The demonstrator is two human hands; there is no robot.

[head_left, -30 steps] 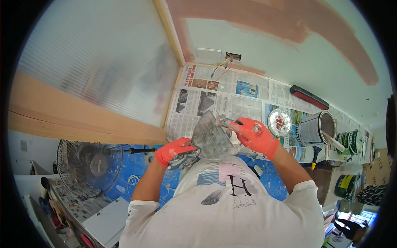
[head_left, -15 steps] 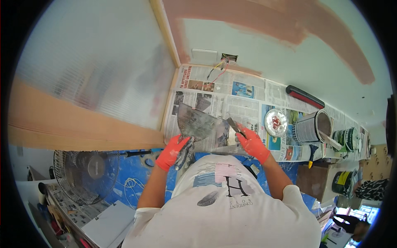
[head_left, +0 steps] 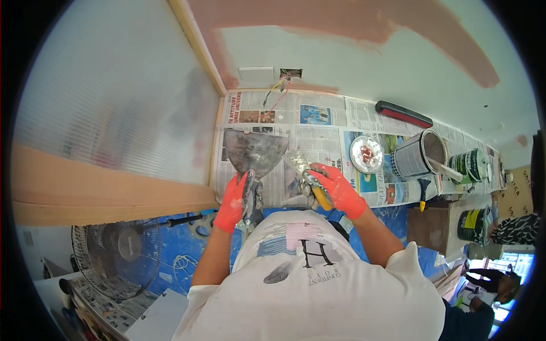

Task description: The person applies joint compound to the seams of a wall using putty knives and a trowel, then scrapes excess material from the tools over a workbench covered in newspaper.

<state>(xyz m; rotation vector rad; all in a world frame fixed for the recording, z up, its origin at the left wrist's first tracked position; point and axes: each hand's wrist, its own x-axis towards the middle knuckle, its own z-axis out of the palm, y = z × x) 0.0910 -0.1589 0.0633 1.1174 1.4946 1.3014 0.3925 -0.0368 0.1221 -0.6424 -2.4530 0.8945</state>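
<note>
My left hand (head_left: 232,203), in a red work glove with a grey, smeared palm, is closed on a wide putty knife (head_left: 257,152). Its broad blade, stained grey and pinkish, points away from me over the newspaper. A narrower putty knife (head_left: 297,161) with a yellow handle is gripped in my right hand (head_left: 339,190), gloved the same way. The narrow blade tilts up and leftward, its tip close to the wide blade's right side. Whether the two blades touch, I cannot tell. The wide knife's handle is hidden in my left hand.
Newspaper (head_left: 321,133) covers the worktop. On it are a filler-smeared can lid (head_left: 367,154), an open paint can (head_left: 410,157), a green tub (head_left: 469,166), a brush (head_left: 424,190) and a black-red tool (head_left: 404,114). Wires hang from a wall box (head_left: 291,73). A fan (head_left: 116,250) stands lower left.
The wide blade has swung so its broad edge faces away from me. The narrow knife has turned, now showing its blade face and yellow handle. The whole view has shifted slightly.
</note>
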